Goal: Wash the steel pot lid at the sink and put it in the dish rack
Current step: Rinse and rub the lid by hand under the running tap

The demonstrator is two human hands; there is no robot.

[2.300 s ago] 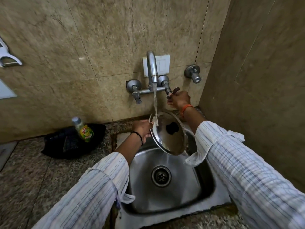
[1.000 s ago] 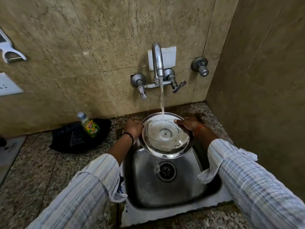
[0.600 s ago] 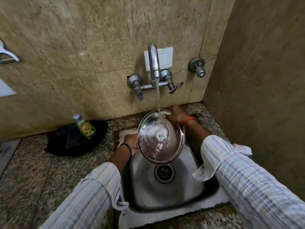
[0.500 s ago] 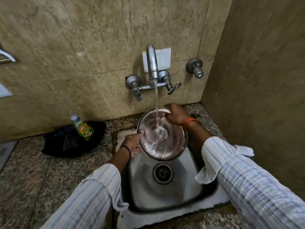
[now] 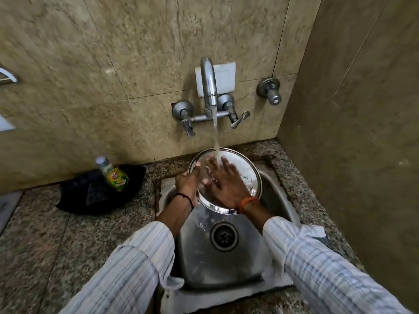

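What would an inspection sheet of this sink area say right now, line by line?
Surface: speckled granite counter around a steel sink.
Job's things: steel pot lid under the tap's running water; dish rack not seen.
Clutter: green-labelled bottle on a black cloth.
Hands: left hand grips the lid's rim; right hand lies flat on it.
Cables: nothing seen.
Surroundings: tiled walls, white switch plate.
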